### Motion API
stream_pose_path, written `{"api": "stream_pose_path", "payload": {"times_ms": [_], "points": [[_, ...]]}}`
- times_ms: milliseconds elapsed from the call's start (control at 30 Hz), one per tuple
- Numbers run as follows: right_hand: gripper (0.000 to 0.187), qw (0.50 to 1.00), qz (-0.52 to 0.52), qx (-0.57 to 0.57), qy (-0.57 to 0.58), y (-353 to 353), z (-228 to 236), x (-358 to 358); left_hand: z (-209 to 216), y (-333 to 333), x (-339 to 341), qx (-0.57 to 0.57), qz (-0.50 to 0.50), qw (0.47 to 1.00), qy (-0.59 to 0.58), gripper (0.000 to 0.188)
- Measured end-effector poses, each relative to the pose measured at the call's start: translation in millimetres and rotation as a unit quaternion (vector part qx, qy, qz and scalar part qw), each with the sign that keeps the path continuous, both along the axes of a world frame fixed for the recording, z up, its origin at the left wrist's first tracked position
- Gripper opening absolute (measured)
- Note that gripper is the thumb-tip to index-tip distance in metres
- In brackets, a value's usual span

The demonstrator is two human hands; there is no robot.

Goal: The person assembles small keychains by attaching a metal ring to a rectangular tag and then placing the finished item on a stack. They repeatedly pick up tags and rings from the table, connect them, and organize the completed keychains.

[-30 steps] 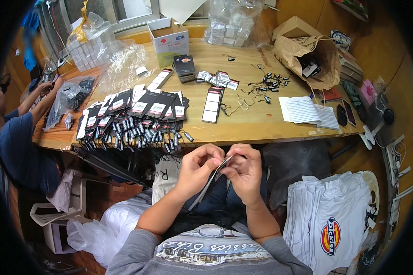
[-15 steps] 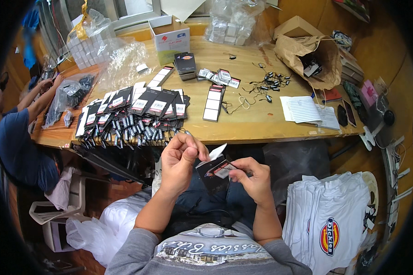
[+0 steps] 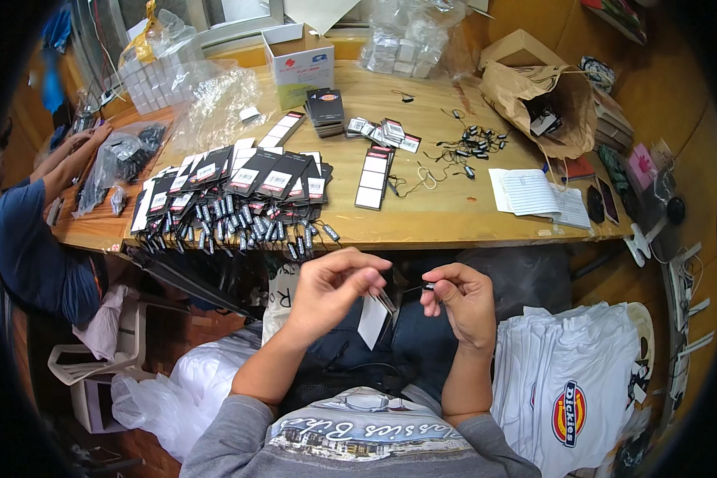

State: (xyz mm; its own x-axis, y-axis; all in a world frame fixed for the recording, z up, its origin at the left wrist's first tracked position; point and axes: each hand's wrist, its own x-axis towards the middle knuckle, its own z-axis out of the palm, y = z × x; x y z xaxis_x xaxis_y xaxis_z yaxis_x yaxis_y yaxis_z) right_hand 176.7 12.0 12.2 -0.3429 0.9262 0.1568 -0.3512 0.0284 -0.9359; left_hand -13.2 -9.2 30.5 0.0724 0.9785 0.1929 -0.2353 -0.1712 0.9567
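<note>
Tag cards [image 3: 372, 321] are held above the lap, clamped in the left hand [image 3: 334, 285]'s grip; a small dark cord end [image 3: 429, 286] is pinched in the right hand [image 3: 464, 303]. Layers best kept squared, cord drawn gently to avoid snags. Barcode stickers are seen on the tag pile [image 3: 251, 182] on the worktop [image 3: 454, 223]; a red-yellow-blue emblem is printed on white garments [image 3: 566, 346].

We note tabletop [image 3: 446, 227]: wood, smooth, lightly glossy. Held tag [image 3: 371, 321]: smooth card, as are heaped tags [image 3: 279, 180]. Paper bag [image 3: 506, 97]: matt, creased. Plastic sheeting [image 3: 213, 103]: crinkled, shiny. We log shirts [image 3: 562, 350] as matt cloth.
</note>
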Motion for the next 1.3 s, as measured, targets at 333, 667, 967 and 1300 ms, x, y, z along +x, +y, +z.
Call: {"api": "stream_pose_path", "payload": {"times_ms": [333, 667, 967, 1300], "points": [[0.012, 0.991, -0.017, 0.094, -0.098, -9, 18, -16, 5, -4, 10, 0.028, -0.067, 0.997, 0.026, 0.023], [0.008, 0.969, -0.003, 0.161, -0.186, -10, 23, -15, 2, 2, 6, 0.037, -0.137, 0.990, -0.016, 0.036], [0.005, 0.985, 0.002, 0.120, -0.122, -15, 21, -20, -12, 7, 7, 0.032, -0.180, 0.980, -0.084, 0.048], [0.005, 0.982, 0.089, 0.133, -0.104, -8, 48, -38, -29, 3, -19, -0.018, -0.352, 0.923, -0.156, 0.050]]}}
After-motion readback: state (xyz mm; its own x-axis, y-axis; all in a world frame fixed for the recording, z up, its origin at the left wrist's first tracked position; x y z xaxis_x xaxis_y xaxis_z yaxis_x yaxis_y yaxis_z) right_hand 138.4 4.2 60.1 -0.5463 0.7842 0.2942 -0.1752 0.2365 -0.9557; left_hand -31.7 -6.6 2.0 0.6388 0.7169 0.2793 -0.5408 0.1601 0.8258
